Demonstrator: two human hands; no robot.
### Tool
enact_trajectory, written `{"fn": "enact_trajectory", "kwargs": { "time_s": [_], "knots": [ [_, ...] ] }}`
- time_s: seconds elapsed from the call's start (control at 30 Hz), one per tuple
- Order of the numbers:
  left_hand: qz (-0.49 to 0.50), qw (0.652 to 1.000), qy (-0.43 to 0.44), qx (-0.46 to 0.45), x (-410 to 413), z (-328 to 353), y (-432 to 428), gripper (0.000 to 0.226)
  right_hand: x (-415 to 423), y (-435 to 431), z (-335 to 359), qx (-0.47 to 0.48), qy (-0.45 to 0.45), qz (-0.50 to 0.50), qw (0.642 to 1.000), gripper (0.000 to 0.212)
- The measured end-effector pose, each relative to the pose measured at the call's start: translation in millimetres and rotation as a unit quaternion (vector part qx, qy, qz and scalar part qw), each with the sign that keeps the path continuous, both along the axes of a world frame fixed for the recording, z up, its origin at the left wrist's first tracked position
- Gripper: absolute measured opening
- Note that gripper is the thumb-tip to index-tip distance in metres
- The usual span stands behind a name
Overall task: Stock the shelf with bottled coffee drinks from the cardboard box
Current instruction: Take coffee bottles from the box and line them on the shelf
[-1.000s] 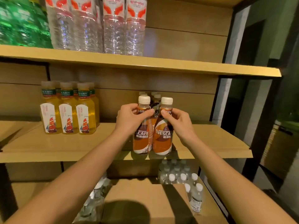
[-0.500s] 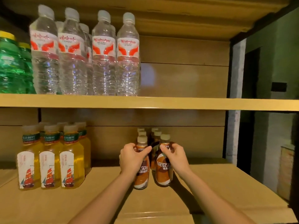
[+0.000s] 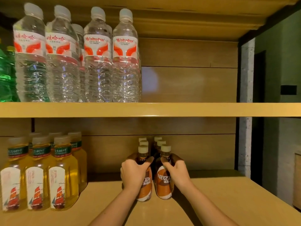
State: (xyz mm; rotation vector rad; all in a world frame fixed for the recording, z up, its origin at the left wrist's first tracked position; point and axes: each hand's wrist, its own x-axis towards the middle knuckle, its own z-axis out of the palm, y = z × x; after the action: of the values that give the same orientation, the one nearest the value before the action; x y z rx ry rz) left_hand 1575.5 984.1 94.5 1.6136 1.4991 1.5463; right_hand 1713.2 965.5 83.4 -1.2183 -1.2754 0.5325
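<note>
Two brown bottled coffee drinks with cream caps stand side by side on the wooden shelf (image 3: 219,198). My left hand (image 3: 134,173) is wrapped around the left coffee bottle (image 3: 145,191). My right hand (image 3: 176,172) grips the right coffee bottle (image 3: 163,186) at its shoulder. Both bottles rest upright on the shelf at the front of two rows. Several more coffee bottles (image 3: 157,141) stand behind them, only their caps showing. The cardboard box is out of view.
Several yellow tea bottles (image 3: 38,180) stand on the same shelf at the left. On the shelf above (image 3: 195,110) are several clear water bottles (image 3: 97,61) and green bottles (image 3: 7,75) at far left. A dark frame post (image 3: 237,144) bounds the right side.
My hands pushed the two coffee bottles deeper onto the shelf, up against the rows behind. My head tilted up, so the lower shelf dropped out of sight and the water bottles came into full view.
</note>
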Motion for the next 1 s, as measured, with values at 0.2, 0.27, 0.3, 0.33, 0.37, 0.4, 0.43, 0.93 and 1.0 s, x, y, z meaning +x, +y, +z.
{"fn": "enact_trajectory", "kwargs": {
  "time_s": [0.2, 0.27, 0.3, 0.33, 0.37, 0.4, 0.43, 0.93, 1.0],
  "knots": [
    [-0.019, 0.999, 0.008, 0.042, -4.6, -5.1, 1.1, 0.033, 0.8, -2.3, -2.4, 0.002, -0.005, 0.008, 1.000, 0.007],
    [-0.032, 0.998, 0.005, 0.054, -5.2, -6.7, 0.8, 0.030, 0.3, -2.7, -2.5, -0.002, -0.011, 0.001, 1.000, 0.008],
    [-0.038, 0.998, 0.003, 0.053, -5.5, -8.5, 1.8, 0.030, 0.1, -2.2, -2.9, -0.001, -0.014, -0.002, 1.000, 0.008],
    [-0.046, 0.998, 0.002, 0.051, -6.1, -9.4, 1.2, 0.032, -0.3, -1.1, -3.7, -0.003, -0.017, -0.007, 1.000, 0.008],
    [-0.054, 0.997, 0.000, 0.051, -6.5, -10.7, 1.0, 0.036, -1.7, -1.6, -3.3, -0.006, -0.018, -0.009, 1.000, 0.007],
    [-0.062, 0.997, -0.005, 0.049, -6.8, -12.3, 1.6, 0.039, -3.3, -2.8, -2.6, -0.010, -0.019, -0.012, 1.000, 0.007],
    [-0.069, 0.997, -0.003, 0.044, -7.5, -13.9, 1.9, 0.040, -4.6, -4.1, -1.9, -0.014, -0.019, -0.015, 1.000, 0.007],
    [-0.051, 0.943, 0.319, 0.078, -81.4, -22.8, -76.6, 0.112, -34.0, -96.5, 9.4, 0.042, -0.411, -0.181, 0.893, 0.070],
    [-0.031, 0.914, 0.396, 0.085, -95.6, -25.7, -90.3, 0.116, -46.8, -112.4, 5.4, 0.000, -0.468, -0.163, 0.869, 0.071]
  ]
}}
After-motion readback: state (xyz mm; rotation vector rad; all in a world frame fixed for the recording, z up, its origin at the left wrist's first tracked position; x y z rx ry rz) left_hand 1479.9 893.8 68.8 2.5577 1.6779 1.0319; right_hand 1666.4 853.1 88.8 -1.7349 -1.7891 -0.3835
